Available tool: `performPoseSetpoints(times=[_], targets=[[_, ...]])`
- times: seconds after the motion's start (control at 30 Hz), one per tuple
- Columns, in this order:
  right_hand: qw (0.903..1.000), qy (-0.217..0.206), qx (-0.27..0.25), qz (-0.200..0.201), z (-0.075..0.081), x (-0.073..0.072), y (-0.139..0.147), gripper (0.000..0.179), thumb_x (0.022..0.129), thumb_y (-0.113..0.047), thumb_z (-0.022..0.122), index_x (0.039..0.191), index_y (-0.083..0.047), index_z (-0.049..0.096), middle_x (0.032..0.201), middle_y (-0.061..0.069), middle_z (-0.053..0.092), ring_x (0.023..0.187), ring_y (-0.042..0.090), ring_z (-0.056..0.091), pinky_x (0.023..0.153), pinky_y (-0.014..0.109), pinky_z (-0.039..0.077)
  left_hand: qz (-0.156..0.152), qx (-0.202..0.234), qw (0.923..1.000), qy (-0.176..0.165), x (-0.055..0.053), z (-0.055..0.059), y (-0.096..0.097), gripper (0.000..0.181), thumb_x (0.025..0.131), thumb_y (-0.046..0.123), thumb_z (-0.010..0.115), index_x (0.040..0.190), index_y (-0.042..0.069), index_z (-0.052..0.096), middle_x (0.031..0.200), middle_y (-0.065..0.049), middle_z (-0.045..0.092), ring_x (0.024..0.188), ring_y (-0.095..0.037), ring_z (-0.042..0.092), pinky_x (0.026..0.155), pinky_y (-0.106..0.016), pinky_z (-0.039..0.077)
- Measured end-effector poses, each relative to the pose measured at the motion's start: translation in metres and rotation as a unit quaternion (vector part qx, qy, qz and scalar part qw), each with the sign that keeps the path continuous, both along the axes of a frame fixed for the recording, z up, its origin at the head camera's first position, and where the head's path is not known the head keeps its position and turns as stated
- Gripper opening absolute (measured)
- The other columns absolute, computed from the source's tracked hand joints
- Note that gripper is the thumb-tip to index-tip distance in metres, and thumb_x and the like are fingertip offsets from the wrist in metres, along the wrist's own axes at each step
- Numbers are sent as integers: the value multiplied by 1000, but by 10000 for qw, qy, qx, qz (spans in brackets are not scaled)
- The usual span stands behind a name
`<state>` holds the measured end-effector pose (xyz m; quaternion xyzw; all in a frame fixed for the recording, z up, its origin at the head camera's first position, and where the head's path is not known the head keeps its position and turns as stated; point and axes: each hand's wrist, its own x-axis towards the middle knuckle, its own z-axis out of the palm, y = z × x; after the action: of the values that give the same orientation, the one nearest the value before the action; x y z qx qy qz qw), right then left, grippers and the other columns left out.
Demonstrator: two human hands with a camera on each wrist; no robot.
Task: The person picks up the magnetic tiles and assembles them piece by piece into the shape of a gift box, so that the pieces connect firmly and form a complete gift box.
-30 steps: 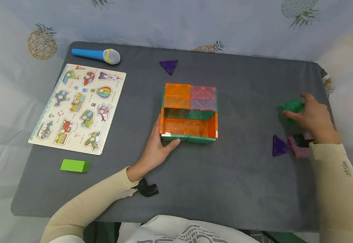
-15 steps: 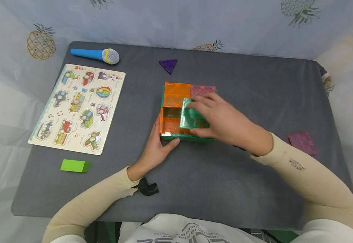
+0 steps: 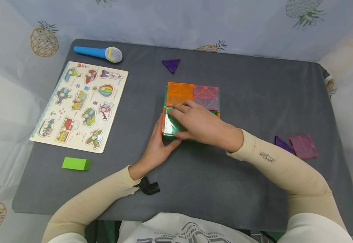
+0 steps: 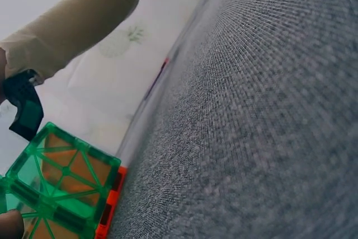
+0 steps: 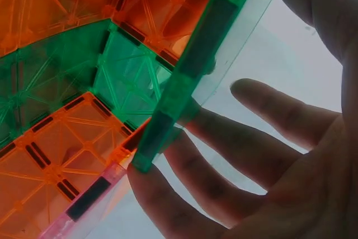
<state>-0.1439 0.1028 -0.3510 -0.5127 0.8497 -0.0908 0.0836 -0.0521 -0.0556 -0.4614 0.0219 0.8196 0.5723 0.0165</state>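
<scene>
A box of see-through magnetic tiles [image 3: 206,97] stands mid-table, with orange and pink squares on top at the back and green walls [image 4: 67,172] in front. My left hand [image 3: 153,155] holds its front left corner, thumb on the front wall and fingers along the left side. Over the front left part of the top, my right hand [image 3: 202,125] pinches a green square magnetic tile [image 3: 172,122]. The right wrist view shows this green tile [image 5: 187,71] edge-on between thumb and fingertips, with the box's inside beyond. My right hand hides much of the front right top.
Behind the box lies a purple triangle tile [image 3: 171,65]. To the right are another purple triangle [image 3: 283,144] and a pink square tile [image 3: 304,146]. A picture puzzle board [image 3: 82,108], toy microphone [image 3: 98,53] and green block [image 3: 76,163] occupy the left side.
My right hand has brought the green tile from the table's right side to the box, then further left to the front left of its top. My left hand has stayed on the box.
</scene>
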Motion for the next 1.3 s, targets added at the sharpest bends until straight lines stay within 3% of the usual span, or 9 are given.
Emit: performPoseSetpoints(times=[0.33,0.43,0.53,0.63,0.73,0.93,1.03,1.13,1.3], targets=[[9994,218,-30,-253,3,4,12,62,86,-44,69,137,-12,52,140,12,52,128,33,44,107,49,38,62,19,10000,16,1,1,2,97,88,21,71,156,16,1,160,-8,11,146,-25,19,116,-51,22],[9966,355,-331,-659,5,2,33,58,87,-45,68,133,-12,55,137,12,53,127,34,44,105,53,38,125,-4,9999,-77,2,1,2,98,88,23,71,156,17,0,161,-7,10,147,-25,17,116,-51,21],[9888,373,-393,-1391,6,-5,68,55,89,-41,67,133,-9,55,138,16,52,128,38,42,103,59,36,182,-42,9996,-202,2,1,2,99,88,26,71,156,18,0,161,-6,8,147,-24,15,117,-52,20],[9736,221,-157,-2268,5,-15,115,56,92,-35,65,135,-3,52,140,22,48,128,44,38,102,62,32,189,-78,9994,-268,2,1,2,99,88,27,71,156,17,-1,162,-6,6,148,-24,13,117,-53,19],[9522,-49,86,-3053,0,-23,166,59,94,-34,61,139,1,45,142,27,42,128,50,34,103,65,27,169,-91,9994,-274,2,1,3,99,88,26,70,156,16,-1,162,-7,6,148,-25,13,116,-53,19],[9043,-772,508,-4168,-14,-23,264,74,97,-44,52,146,6,30,143,38,31,128,59,25,105,69,17,141,-69,9995,-273,1,2,3,99,88,27,70,156,19,-2,162,-6,5,148,-24,12,116,-53,19],[8801,-1272,989,-4466,-22,-15,300,84,96,-51,49,148,9,20,143,44,22,127,62,20,102,72,14,171,-73,9995,-267,1,2,3,100,88,26,71,156,20,-1,162,-5,6,148,-24,12,116,-53,19],[8631,-1696,1436,-4536,-32,-5,326,89,95,-54,48,147,12,16,137,49,22,121,64,24,97,73,21,176,-94,9995,-251,1,3,3,100,87,26,72,156,20,-1,162,-5,6,148,-23,13,117,-52,19],[8631,-1850,1542,-4439,-51,10,345,80,96,-49,51,141,12,25,126,51,31,108,62,37,82,71,35,183,-113,9995,-243,1,4,4,100,87,25,72,156,19,0,162,-7,7,148,-24,13,117,-52,19]])
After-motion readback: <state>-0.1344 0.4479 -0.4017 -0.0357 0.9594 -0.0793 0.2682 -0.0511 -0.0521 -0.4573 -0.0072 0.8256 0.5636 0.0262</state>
